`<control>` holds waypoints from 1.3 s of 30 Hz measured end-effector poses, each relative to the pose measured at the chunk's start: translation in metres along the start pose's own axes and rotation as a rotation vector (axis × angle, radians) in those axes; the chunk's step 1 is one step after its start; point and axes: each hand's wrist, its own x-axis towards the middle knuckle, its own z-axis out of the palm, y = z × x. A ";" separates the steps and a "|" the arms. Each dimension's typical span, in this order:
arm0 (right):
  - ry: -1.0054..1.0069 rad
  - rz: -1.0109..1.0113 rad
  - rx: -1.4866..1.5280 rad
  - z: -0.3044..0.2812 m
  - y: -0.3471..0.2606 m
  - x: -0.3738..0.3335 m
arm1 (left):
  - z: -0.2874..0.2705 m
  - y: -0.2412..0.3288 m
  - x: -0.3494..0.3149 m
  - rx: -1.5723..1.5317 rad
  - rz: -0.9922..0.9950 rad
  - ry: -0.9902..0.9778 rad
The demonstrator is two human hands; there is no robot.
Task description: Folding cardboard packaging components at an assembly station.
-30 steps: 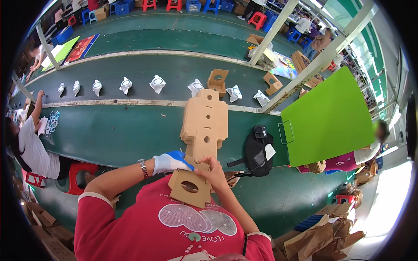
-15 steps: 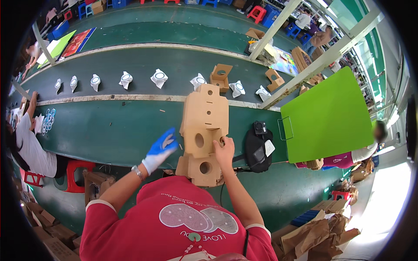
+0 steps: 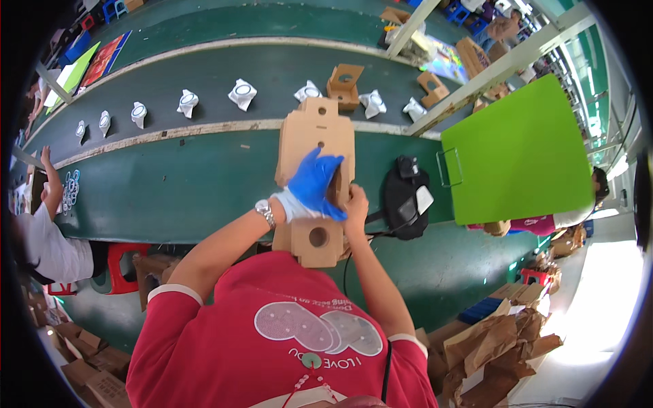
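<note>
A stack of die-cut brown cardboard inserts [image 3: 299,136] with round holes lies at the table's front edge before me. On top is a partly folded cardboard insert [image 3: 345,173], its side walls standing up. My left hand [image 3: 313,187], in a blue and white glove, reaches across this insert. Its fingers and thumb are spread around the raised part, gripping it; the fingertips are partly hidden. My bare right hand [image 3: 355,207] pinches the insert's right wall near its lower corner. A lower flap with a round hole [image 3: 317,236] hangs toward my body.
Beyond the table, white-wrapped round items [image 3: 242,94] stand in a row on a dark belt, beside a folded cardboard box [image 3: 345,86]. To the right lie a black bag [image 3: 407,204] and a large green board [image 3: 517,153]. A co-worker [image 3: 58,238] sits at the left.
My left hand has moved right and up from beside the stack onto the folded insert. The right hand stays on the insert's right wall. The whole view has shifted slightly.
</note>
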 end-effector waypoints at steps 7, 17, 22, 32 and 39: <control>-0.061 -0.109 -0.151 0.002 -0.030 -0.006 | 0.008 -0.019 -0.044 -0.478 -0.177 0.125; -0.330 -0.075 -0.231 0.008 -0.047 0.002 | 0.014 -0.009 -0.091 -0.265 -0.213 0.379; -0.320 -0.147 -0.303 0.017 -0.043 0.011 | 0.000 0.000 -0.068 -0.217 -0.219 0.362; -0.622 -0.481 0.045 0.023 -0.047 0.018 | -0.006 -0.066 -0.081 -0.181 0.050 -0.106; -0.709 -0.008 0.337 -0.026 -0.056 0.001 | -0.016 -0.061 -0.084 -0.020 -0.091 -0.246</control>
